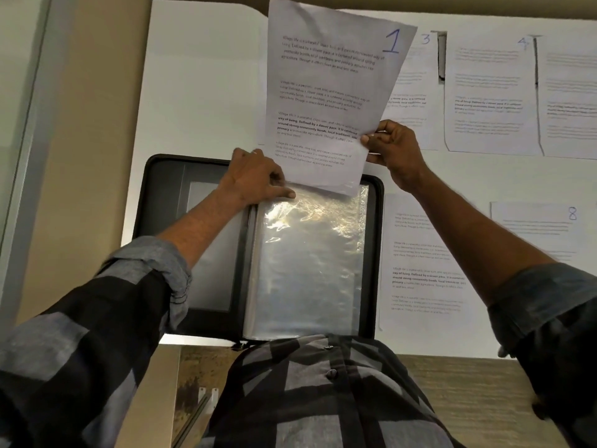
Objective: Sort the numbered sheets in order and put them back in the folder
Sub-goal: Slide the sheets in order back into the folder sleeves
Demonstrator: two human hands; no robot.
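Note:
A black zip folder [161,202] lies open on the white table, a clear plastic sleeve [310,263] on its right half. Sheet 1 [329,92], printed text with a blue "1" at its top right, stands upright with its bottom edge at the sleeve's top opening. My right hand [395,150] pinches the sheet's right edge. At the sleeve's top left corner my left hand [255,179] holds the plastic, index finger stretched along its top edge. Other numbered sheets lie flat on the table: sheet 3 [416,101], sheet 4 [487,98], sheet 8 [542,227].
Another sheet [420,263] lies right of the folder, its number out of sight, and one more [568,101] at the far right edge. The white table [200,92] meets a beige wall on the left. My checked shirt covers the table's near edge.

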